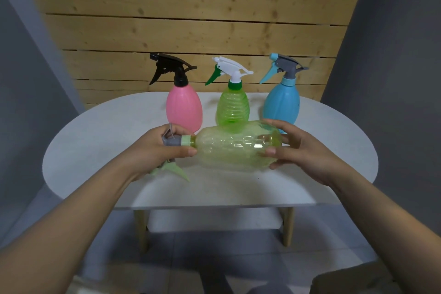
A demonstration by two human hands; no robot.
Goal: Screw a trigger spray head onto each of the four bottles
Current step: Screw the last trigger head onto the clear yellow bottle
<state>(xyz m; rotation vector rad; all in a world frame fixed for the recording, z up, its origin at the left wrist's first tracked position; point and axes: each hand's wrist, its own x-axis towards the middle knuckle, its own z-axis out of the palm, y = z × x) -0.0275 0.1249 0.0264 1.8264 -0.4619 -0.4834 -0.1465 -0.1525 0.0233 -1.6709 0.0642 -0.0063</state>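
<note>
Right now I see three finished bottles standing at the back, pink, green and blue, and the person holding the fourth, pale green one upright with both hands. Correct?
Not quite. The pale green bottle is held on its side, not upright: the head view shows its neck pointing toward the left hand, which grips the spray head, while the right hand holds the base. The pink bottle, green bottle and blue bottle do stand at the back.

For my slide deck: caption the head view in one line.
Both hands turn the last spray head onto a sideways yellow-green bottle; three finished bottles stand behind on the white table.
</note>
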